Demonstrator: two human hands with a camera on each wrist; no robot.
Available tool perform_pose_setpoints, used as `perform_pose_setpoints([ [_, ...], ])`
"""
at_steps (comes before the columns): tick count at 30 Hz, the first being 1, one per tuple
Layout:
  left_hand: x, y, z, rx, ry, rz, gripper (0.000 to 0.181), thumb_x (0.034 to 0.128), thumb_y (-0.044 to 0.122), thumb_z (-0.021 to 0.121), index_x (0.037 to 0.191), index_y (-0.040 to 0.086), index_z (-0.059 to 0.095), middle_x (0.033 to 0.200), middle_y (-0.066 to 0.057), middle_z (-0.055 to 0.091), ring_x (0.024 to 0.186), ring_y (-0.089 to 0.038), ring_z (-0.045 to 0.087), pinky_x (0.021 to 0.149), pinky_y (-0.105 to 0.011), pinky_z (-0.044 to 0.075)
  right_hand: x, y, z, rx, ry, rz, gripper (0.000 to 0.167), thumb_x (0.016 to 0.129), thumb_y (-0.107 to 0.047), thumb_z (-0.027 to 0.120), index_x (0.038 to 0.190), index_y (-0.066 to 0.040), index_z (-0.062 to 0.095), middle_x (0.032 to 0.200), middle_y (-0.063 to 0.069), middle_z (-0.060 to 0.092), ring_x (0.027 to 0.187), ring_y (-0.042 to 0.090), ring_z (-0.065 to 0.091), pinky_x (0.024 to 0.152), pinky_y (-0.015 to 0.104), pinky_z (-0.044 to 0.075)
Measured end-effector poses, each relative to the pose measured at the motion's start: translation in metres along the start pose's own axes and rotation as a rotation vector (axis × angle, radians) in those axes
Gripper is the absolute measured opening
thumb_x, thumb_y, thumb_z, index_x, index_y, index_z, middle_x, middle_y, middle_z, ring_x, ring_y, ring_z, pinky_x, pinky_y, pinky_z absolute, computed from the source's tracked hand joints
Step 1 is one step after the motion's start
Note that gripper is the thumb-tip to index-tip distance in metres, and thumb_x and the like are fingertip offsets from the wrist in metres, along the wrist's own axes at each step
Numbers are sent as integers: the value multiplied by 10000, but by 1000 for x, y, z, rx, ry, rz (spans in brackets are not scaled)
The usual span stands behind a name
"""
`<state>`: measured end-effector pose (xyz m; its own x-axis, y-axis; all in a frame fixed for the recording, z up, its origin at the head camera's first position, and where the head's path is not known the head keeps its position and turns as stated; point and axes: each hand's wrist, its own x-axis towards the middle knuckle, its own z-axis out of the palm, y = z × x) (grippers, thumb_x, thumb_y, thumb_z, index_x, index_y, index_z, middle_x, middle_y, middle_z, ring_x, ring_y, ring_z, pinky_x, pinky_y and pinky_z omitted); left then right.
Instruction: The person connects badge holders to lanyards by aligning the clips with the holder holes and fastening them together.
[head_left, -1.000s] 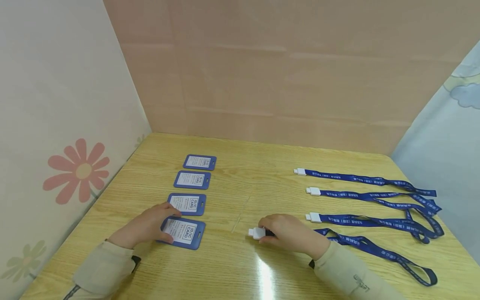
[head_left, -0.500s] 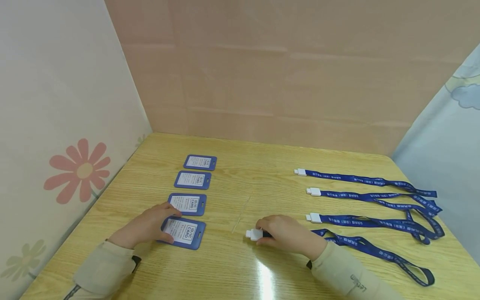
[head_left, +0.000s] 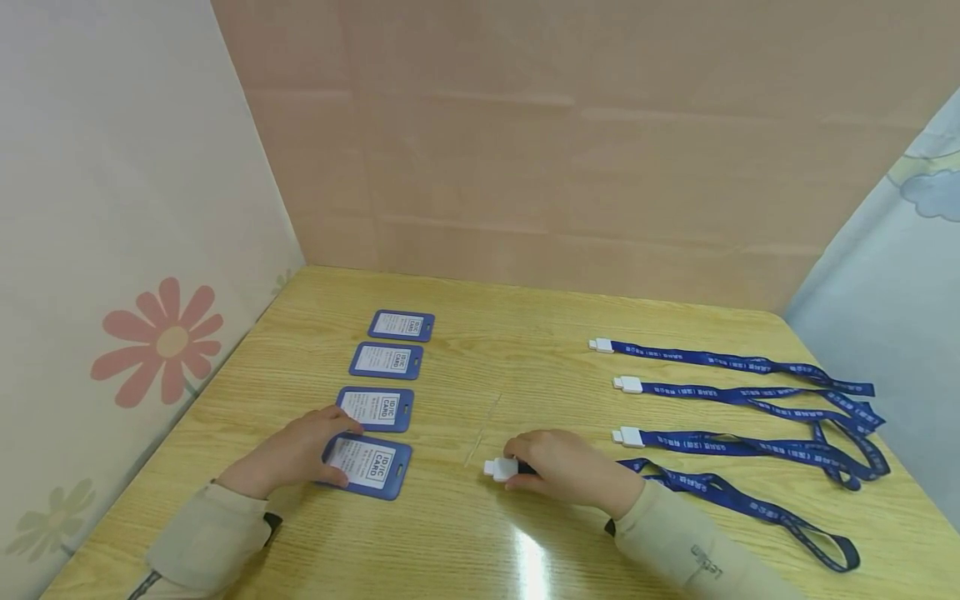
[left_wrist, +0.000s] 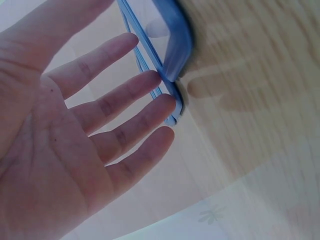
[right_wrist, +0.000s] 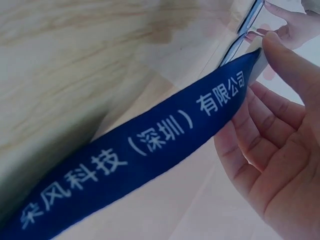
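While the right hand (head_left: 566, 471) pinches the nearest lanyard, a dark-blue fabric strap with white printed characters (head_left: 727, 496), its white plastic rectangular clip (head_left: 501, 470) sticks out past the fingertips, pointing left. Grip is narrow: right wrist view has the thumb on the strap's end, right by the clip, other fingers loosely bent. Strap trails right from under the hand and ends in a loop at the near right. Can't tell if the clip touches the light wood-grain table (head_left: 450, 542). Left hand (head_left: 303, 450) is wide, at the left end of the nearest card holder, a flat blue plastic rectangle with a white ID/IC insert (head_left: 378, 468). Thumb is at its near left, index finger at its far left; left wrist view has the other fingers spread, fingertips by the blue edges. Contact pressure: can't tell. That holder lies flat, slot end to the right, well apart from the clip. Three more blue card holders (head_left: 386, 360) lie beyond it in a column toward the far left, same orientation, the second just beside the nearest. Three other blue lanyards (head_left: 705, 443) lie roughly parallel on the right, white clips to the left, straps partly twisted and folded at their right ends. Both arms wear beige sleeves (head_left: 697, 533). Plain tan backdrop (head_left: 525, 167) at the far side; white left panel with a red flower print (head_left: 172, 342).
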<state>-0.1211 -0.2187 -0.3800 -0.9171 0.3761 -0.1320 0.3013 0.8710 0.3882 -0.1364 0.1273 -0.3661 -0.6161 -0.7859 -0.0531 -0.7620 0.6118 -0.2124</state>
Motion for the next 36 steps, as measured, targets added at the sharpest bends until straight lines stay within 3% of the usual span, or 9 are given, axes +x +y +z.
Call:
perform_pose_setpoints([
  [12, 0, -1, 1, 2, -5, -10, 613, 601, 245, 864, 1125, 28, 631, 1168, -136, 598, 1015, -255, 565, 909, -489, 487, 6, -2, 3, -28, -1, -7, 247, 852, -333, 656, 971, -116, 649, 869, -40, 674, 675, -19, 493, 608, 157, 455],
  [19, -1, -1, 1, 7, -5, -9, 605, 602, 247, 864, 1120, 34, 635, 1142, -119, 604, 973, -225, 559, 892, -471, 494, 9, -4, 5, -23, 46, -75, 214, 829, -308, 685, 911, -115, 640, 812, -43, 664, 631, -23, 438, 561, 127, 397],
  [36, -1, 0, 0, 4, -4, -12, 610, 610, 241, 860, 1132, 27, 629, 1158, -130, 599, 983, -233, 558, 901, -478, 492, 17, -11, 5, -36, -6, -54, 199, 833, -325, 674, 872, -137, 623, 794, -60, 652, 626, -19, 445, 563, 135, 407],
])
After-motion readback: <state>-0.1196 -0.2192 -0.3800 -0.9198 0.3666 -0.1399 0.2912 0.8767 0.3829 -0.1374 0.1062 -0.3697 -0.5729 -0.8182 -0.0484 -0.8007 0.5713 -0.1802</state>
